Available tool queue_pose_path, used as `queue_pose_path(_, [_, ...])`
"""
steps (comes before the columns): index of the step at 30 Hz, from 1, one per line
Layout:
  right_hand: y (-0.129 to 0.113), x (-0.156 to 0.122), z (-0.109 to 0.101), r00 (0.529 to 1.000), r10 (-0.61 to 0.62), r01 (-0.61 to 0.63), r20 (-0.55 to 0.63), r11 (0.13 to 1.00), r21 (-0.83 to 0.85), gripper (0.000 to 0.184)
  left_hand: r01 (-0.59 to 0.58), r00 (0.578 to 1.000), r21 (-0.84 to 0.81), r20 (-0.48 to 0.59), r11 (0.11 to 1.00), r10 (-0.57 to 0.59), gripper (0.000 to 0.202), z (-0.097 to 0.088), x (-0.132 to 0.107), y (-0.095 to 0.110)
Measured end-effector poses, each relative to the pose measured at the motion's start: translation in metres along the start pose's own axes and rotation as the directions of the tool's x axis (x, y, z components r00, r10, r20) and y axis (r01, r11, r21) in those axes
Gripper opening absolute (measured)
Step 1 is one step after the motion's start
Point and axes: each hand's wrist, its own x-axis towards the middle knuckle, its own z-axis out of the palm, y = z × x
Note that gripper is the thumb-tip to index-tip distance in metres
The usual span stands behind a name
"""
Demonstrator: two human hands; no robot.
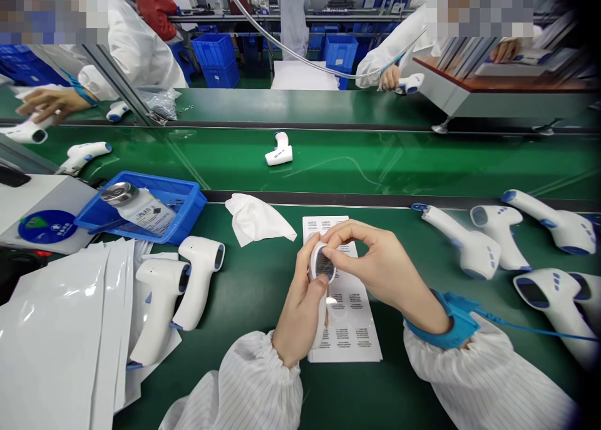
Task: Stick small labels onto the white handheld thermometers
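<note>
In the middle, my left hand (300,305) is wrapped round a white infrared thermometer (317,264), its dark oval screen turned up toward me. Lines of small text show on that screen. My right hand (370,261) pinches at the screen's upper right edge, thumb and index finger touching the rim; whether a thin label sits between them I cannot tell. A blue wrist strap (439,327) with a cord circles my right wrist. Under both hands lies a white sheet (350,336) printed with small blocks of text.
Two white thermometers (200,280) and white bags (66,330) lie left, near a blue tray (188,220) holding a bottle (145,211). A crumpled cloth (258,218) sits ahead. Several thermometers (502,236) lie right. Beyond, a green conveyor (347,161) carries another thermometer (280,149); co-workers sit across.
</note>
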Motion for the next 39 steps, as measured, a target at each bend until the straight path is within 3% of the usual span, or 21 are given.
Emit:
queue_pose_path(10, [-0.001,-0.001,0.002,0.999,-0.049,0.049,-0.005,0.998,-0.033,0.013,-0.128,0.991,0.049,-0.036,0.991,0.130,0.051,0.001,0.000,0.002])
queue_pose_path(14, [-0.001,-0.005,0.004,0.995,-0.095,0.096,0.021,0.993,-0.066,0.010,-0.150,0.988,0.012,-0.038,0.989,0.150,0.032,0.000,0.002,0.004])
queue_pose_path(16, [-0.002,-0.007,0.003,0.997,-0.060,0.061,0.043,0.998,-0.016,0.004,-0.163,0.983,0.025,-0.076,0.986,0.164,0.029,-0.002,0.003,0.006])
queue_pose_path(19, [-0.001,-0.008,0.002,0.995,0.022,-0.030,0.098,0.996,0.082,0.014,-0.194,0.971,0.052,-0.134,0.980,0.199,0.031,-0.005,0.003,0.008])
queue_pose_path(21, [-0.001,-0.007,0.003,0.994,0.021,-0.031,0.108,0.995,0.094,0.015,-0.219,0.961,0.076,-0.156,0.973,0.229,0.032,-0.007,0.002,0.008])
queue_pose_path(26, [-0.005,-0.009,0.009,0.995,-0.099,0.100,0.032,0.995,-0.019,0.013,-0.273,0.937,0.183,-0.171,0.944,0.304,0.030,-0.008,0.001,0.006])
queue_pose_path(29, [-0.011,-0.014,0.011,0.996,-0.062,0.063,0.069,0.998,-0.019,0.013,-0.306,0.910,0.282,-0.195,0.910,0.366,0.030,-0.008,0.001,0.005])
queue_pose_path(32, [-0.013,-0.018,0.013,0.997,0.014,-0.014,0.073,1.000,-0.002,0.011,-0.285,0.915,0.296,-0.200,0.912,0.351,0.031,-0.010,0.002,0.005])
queue_pose_path(34, [-0.012,-0.016,0.012,0.991,0.075,-0.086,0.106,0.992,0.096,0.012,-0.265,0.927,0.257,-0.196,0.929,0.319,0.032,-0.011,0.002,0.007])
queue_pose_path(37, [-0.007,-0.007,0.008,0.964,0.185,-0.238,0.191,0.920,0.311,0.016,-0.203,0.962,0.120,-0.163,0.972,0.221,0.034,-0.014,0.003,0.012])
queue_pose_path(39, [-0.004,-0.001,0.006,0.965,0.213,-0.257,0.155,0.894,0.367,0.018,-0.133,0.986,0.007,-0.100,0.991,0.133,0.040,-0.015,0.003,0.016])
